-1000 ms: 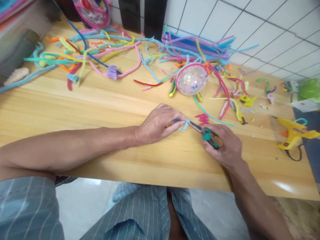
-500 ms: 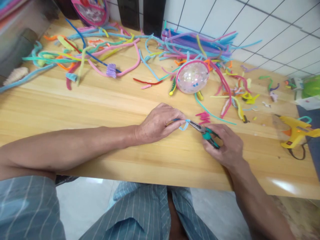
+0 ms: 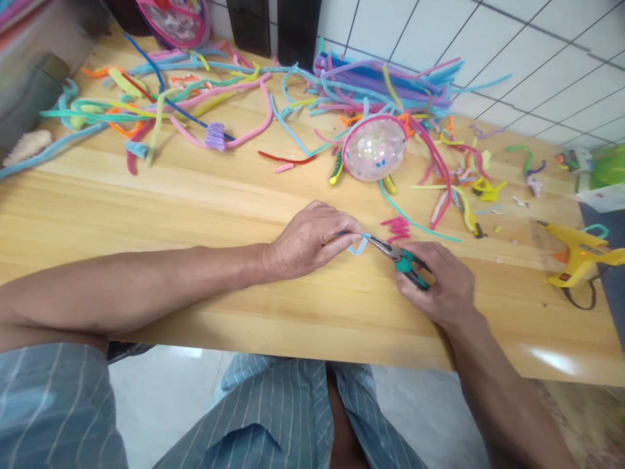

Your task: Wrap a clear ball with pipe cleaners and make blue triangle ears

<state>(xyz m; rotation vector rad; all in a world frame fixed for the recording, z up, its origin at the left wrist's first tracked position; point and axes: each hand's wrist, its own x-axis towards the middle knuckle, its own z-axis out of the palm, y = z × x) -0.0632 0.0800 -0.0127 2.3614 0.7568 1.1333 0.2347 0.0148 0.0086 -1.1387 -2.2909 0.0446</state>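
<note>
My left hand [image 3: 307,240] rests on the wooden table [image 3: 195,208], fingers pinched on a short light-blue pipe cleaner [image 3: 360,245] bent into a small loop. My right hand [image 3: 442,283] grips teal-handled needle-nose pliers [image 3: 398,256], whose thin jaws point left and meet the blue loop at my left fingertips. A small folded pink pipe-cleaner piece [image 3: 398,228] lies just beyond the pliers.
A clear ball with a pink rim [image 3: 374,148] sits behind my hands. Many coloured pipe cleaners [image 3: 205,98] sprawl over the far half of the table, with cut scraps [image 3: 469,189] to the right. A yellow glue gun [image 3: 576,255] lies at the right edge. White tiled wall behind.
Both hands stay in place on the pipe cleaner and pliers. Only the camera view shifts slightly.
</note>
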